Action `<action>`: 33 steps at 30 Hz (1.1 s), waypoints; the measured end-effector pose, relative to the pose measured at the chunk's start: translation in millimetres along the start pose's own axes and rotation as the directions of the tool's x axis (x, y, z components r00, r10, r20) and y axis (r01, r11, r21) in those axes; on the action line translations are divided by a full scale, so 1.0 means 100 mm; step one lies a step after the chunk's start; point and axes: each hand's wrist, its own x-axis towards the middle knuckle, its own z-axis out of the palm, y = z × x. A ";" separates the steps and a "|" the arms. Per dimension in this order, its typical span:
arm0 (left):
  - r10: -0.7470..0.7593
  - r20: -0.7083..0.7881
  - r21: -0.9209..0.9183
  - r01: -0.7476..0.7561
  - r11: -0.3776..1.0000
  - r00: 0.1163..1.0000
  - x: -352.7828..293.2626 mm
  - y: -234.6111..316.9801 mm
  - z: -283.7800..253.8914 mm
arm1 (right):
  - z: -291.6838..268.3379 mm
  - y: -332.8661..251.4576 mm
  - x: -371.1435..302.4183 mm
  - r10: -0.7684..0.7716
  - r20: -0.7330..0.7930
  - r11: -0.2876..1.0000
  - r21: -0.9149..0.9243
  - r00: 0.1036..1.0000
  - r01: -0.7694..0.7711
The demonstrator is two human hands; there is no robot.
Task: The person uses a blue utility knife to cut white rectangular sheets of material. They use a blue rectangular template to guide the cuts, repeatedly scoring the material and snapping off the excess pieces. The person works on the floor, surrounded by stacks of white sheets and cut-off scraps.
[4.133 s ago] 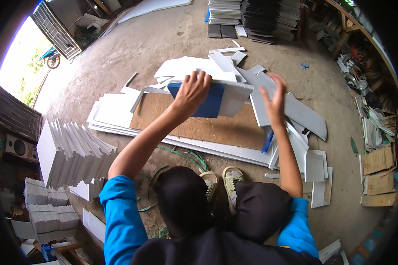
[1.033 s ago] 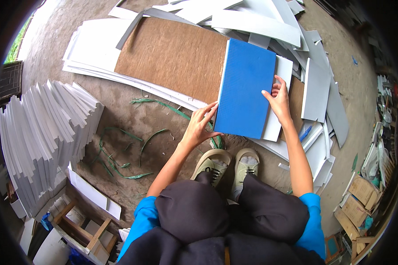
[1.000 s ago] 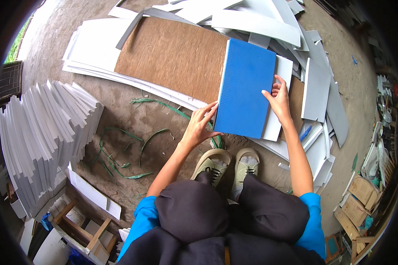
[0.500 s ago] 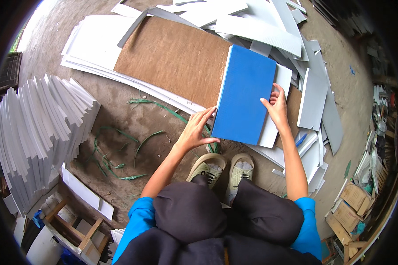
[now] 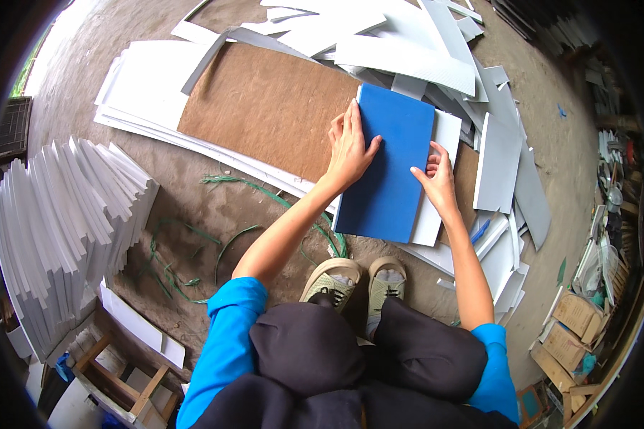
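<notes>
A flat blue rectangular board (image 5: pixel 390 182) lies slanted over the right part of a brown board (image 5: pixel 265 107). A white sheet (image 5: pixel 445 143) shows from beneath its right side. My left hand (image 5: pixel 349 146) reaches along the blue board's left edge near the far corner, fingers stretched and thumb spread over the blue face. At the opposite long edge, my right hand (image 5: pixel 436 177) curls its fingers, with the thumb tip on the blue surface. What lies under those curled fingers is partly hidden.
White sheets (image 5: pixel 147 75) lie under the brown board, and white offcuts (image 5: pixel 408 61) are heaped beyond and right. A tall stack of white strips (image 5: pixel 71 222) stands at left. Green strapping (image 5: pixel 254 189) trails on the floor by my shoes (image 5: pixel 333 279). Cardboard boxes (image 5: pixel 576 318) sit at right.
My left hand has moved from the near part of the board's left edge up toward its far corner. The right hand stays by the right edge; the view shifts slightly.
</notes>
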 end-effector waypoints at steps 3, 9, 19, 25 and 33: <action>0.009 -0.011 0.024 -0.008 1.000 1.000 -0.03 0.01 0.02 | 0.02 0.05 0.01 -0.034 -0.014 0.999 -0.019 0.999 0.034; 0.019 -0.028 0.086 -0.017 0.996 0.999 -0.03 0.01 0.00 | 0.05 0.06 0.01 -0.033 -0.013 0.999 -0.011 0.999 0.033; 0.372 0.185 0.139 -0.399 0.906 0.909 -0.04 1.02 -0.08 | -0.68 0.34 -0.62 -0.049 -0.357 0.997 0.044 0.933 0.069; 0.560 0.615 0.032 -0.727 0.686 0.556 -0.36 1.60 0.43 | -0.81 1.51 -1.35 0.110 -0.612 0.977 -0.080 0.783 -0.199; 0.452 0.797 0.100 -0.825 0.557 0.401 -0.56 1.80 0.31 | -0.66 1.57 -1.25 0.120 -0.670 0.976 -0.053 0.732 -0.209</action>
